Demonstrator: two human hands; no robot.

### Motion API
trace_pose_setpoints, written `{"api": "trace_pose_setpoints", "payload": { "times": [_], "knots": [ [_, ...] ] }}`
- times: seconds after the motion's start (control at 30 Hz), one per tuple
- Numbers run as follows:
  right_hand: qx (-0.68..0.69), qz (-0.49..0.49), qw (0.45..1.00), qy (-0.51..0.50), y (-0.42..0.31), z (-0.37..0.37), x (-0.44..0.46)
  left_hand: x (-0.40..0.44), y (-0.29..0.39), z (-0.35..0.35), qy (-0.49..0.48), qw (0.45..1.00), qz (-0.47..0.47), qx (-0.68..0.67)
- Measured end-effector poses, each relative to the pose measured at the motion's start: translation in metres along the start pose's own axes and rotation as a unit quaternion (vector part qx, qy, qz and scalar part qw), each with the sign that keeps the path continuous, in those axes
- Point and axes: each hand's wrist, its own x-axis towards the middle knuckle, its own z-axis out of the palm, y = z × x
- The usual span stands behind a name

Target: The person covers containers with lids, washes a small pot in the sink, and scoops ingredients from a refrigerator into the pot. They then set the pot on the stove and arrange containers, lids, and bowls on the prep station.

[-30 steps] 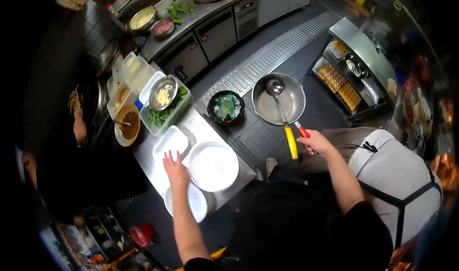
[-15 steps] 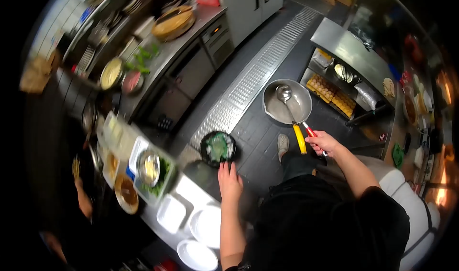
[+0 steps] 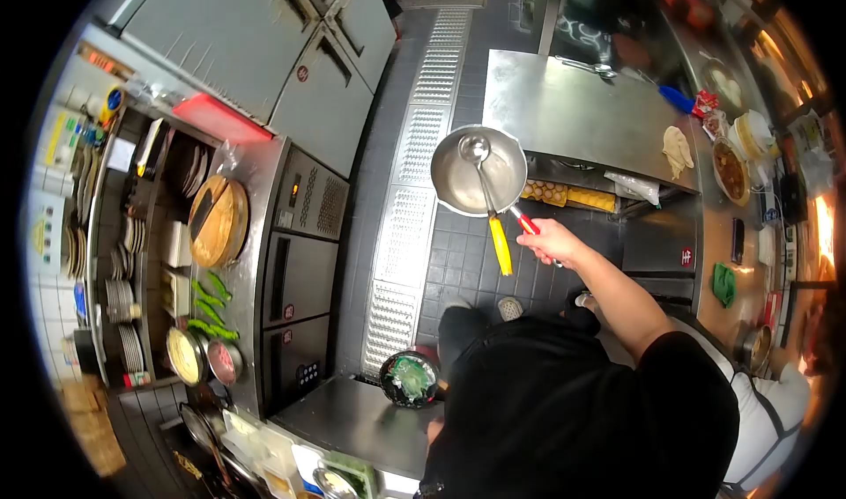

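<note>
My right hand (image 3: 550,240) is closed round the red handle (image 3: 527,224) of a metal pot (image 3: 458,182), which hangs over the floor. A ladle (image 3: 482,175) with a yellow handle (image 3: 500,245) rests in the pot, its handle sticking out over the rim beside the red one. Of my left hand (image 3: 434,429) only a small part shows at the edge of my black shirt, and its fingers are hidden. Just above it is a black bin (image 3: 409,379) with a green and clear plastic lining.
A steel table (image 3: 582,111) stands ahead on the right, with egg trays (image 3: 564,194) beneath. At the left, a counter (image 3: 264,235) holds a round cutting board (image 3: 218,221), green peppers (image 3: 210,303) and bowls. Another person in grey-white (image 3: 762,411) is close at the lower right.
The view has swung rightward, away from the white dishes. The pot and ladle have stayed in my right hand. My left hand has left the dishes and is now mostly behind my body.
</note>
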Motion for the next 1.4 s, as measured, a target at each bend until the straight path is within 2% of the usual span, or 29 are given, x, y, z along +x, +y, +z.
{"api": "trace_pose_setpoints", "payload": {
  "times": [0.1, 0.2, 0.23, 0.27, 0.3, 0.33, 0.37, 0.43, 0.47, 0.57, 0.6, 0.73, 0.8, 0.9, 1.03, 1.1, 1.13, 1.17, 1.23, 1.3, 1.33, 1.4],
  "knots": [
    [0.043, -0.009, 0.998, 0.034, -0.021, -0.008, 0.056, 0.065, 0.030, -0.072, 0.016, 0.999, -0.013, 0.048],
    [0.083, -0.009, 0.995, 0.058, -0.048, -0.022, 0.107, 0.161, 0.073, -0.154, 0.022, 0.989, 0.020, 0.146],
    [0.110, -0.009, 0.991, 0.071, -0.057, -0.026, 0.123, 0.223, 0.059, -0.181, 0.003, 0.967, 0.130, 0.218],
    [0.094, -0.021, 0.991, 0.094, -0.071, -0.026, 0.133, 0.248, 0.099, -0.217, 0.014, 0.958, 0.119, 0.262],
    [0.093, -0.017, 0.989, 0.112, -0.077, -0.030, 0.148, 0.291, 0.128, -0.263, -0.026, 0.962, 0.043, 0.268],
    [0.082, -0.010, 0.987, 0.141, -0.092, -0.028, 0.157, 0.317, 0.172, -0.313, -0.016, 0.956, 0.074, 0.285],
    [0.087, -0.012, 0.983, 0.158, -0.086, -0.037, 0.176, 0.355, 0.213, -0.353, 0.046, 0.938, 0.132, 0.318],
    [0.118, -0.005, 0.976, 0.184, -0.115, -0.030, 0.195, 0.405, 0.331, -0.448, 0.095, 0.948, 0.157, 0.260],
    [0.129, 0.004, 0.972, 0.197, -0.126, -0.028, 0.205, 0.422, 0.398, -0.492, 0.123, 0.936, 0.183, 0.275],
    [0.154, 0.014, 0.962, 0.226, -0.159, -0.023, 0.234, 0.458, 0.590, -0.600, 0.241, 0.867, 0.343, 0.270],
    [0.159, 0.012, 0.960, 0.232, -0.169, -0.023, 0.245, 0.447, 0.661, -0.632, 0.252, 0.848, 0.358, 0.298],
    [0.143, 0.020, 0.964, 0.221, -0.223, -0.041, 0.291, 0.402, 0.886, -0.712, 0.332, 0.764, 0.433, 0.344],
    [0.144, 0.014, 0.967, 0.212, -0.251, -0.055, 0.321, 0.394, 0.968, -0.736, 0.387, 0.682, 0.521, 0.336],
    [0.134, 0.013, 0.972, 0.192, -0.292, -0.087, 0.377, 0.411, 1.076, -0.768, 0.419, 0.595, 0.565, 0.390],
    [0.119, 0.028, 0.983, 0.138, -0.343, -0.148, 0.458, 0.429, 1.203, -0.831, 0.417, 0.572, 0.489, 0.509],
    [0.099, 0.038, 0.987, 0.118, -0.376, -0.179, 0.490, 0.440, 1.261, -0.869, 0.424, 0.589, 0.400, 0.560],
    [0.078, 0.042, 0.989, 0.117, -0.399, -0.193, 0.504, 0.458, 1.283, -0.888, 0.473, 0.546, 0.380, 0.578],
    [0.059, 0.042, 0.991, 0.117, -0.416, -0.206, 0.512, 0.469, 1.300, -0.902, 0.523, 0.498, 0.358, 0.592],
    [0.037, 0.068, 0.990, 0.119, -0.470, -0.228, 0.523, 0.458, 1.334, -0.919, 0.465, 0.525, 0.261, 0.663],
    [0.055, 0.051, 0.992, 0.105, -0.475, -0.256, 0.551, 0.471, 1.343, -0.939, 0.446, 0.493, 0.195, 0.721],
    [0.066, 0.050, 0.991, 0.102, -0.483, -0.269, 0.561, 0.496, 1.341, -0.949, 0.483, 0.441, 0.228, 0.722],
    [0.093, 0.047, 0.990, 0.094, -0.497, -0.283, 0.577, 0.491, 1.356, -0.946, 0.439, 0.477, 0.200, 0.735]
  ]
}}
